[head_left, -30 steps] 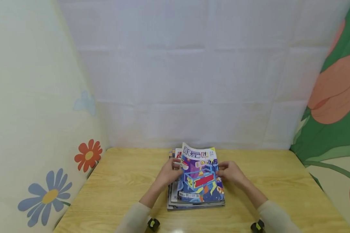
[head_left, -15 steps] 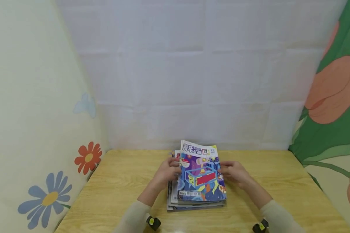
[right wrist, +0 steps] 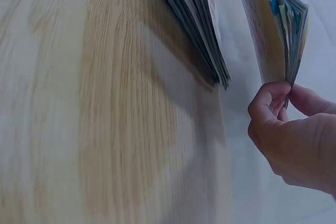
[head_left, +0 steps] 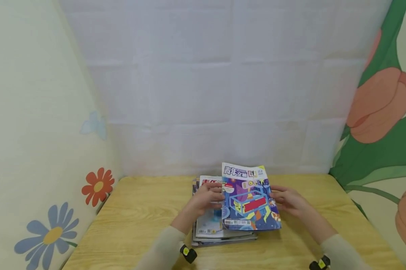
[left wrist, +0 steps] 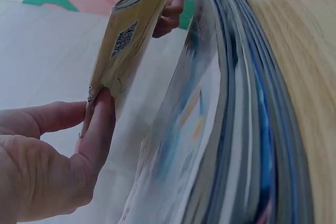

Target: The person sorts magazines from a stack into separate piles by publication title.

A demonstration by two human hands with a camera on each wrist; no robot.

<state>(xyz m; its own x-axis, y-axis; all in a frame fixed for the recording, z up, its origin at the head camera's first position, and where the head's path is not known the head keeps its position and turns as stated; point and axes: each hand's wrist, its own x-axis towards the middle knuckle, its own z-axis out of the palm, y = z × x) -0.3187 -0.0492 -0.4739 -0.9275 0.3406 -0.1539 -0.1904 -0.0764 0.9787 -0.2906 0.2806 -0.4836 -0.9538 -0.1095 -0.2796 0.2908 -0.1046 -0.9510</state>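
A magazine (head_left: 250, 198) with a purple and blue cover is held up between both hands, raised over the right part of a magazine stack (head_left: 207, 225). My left hand (head_left: 206, 200) pinches its left edge between thumb and fingers. On the opposite edge, my right hand (head_left: 288, 200) pinches it the same way. The left wrist view shows the tan back cover (left wrist: 123, 43) with a printed code, apart from the stack's top. Page edges (right wrist: 289, 30) fan slightly in the right wrist view. The uncovered top magazine of the stack has a whitish cover with red lettering.
The stack lies on a wood-grain table (head_left: 149, 210). A white cloth backdrop (head_left: 189, 93) hangs behind the table's far edge. Flower-patterned panels stand on the left (head_left: 37, 131) and right (head_left: 385, 150). Black wrist straps (head_left: 188, 254) show below the sleeves.
The purple and blue magazine has come up off the stack and shifted right with both hands, uncovering the whitish magazine beneath. The rest of the stack stays put.
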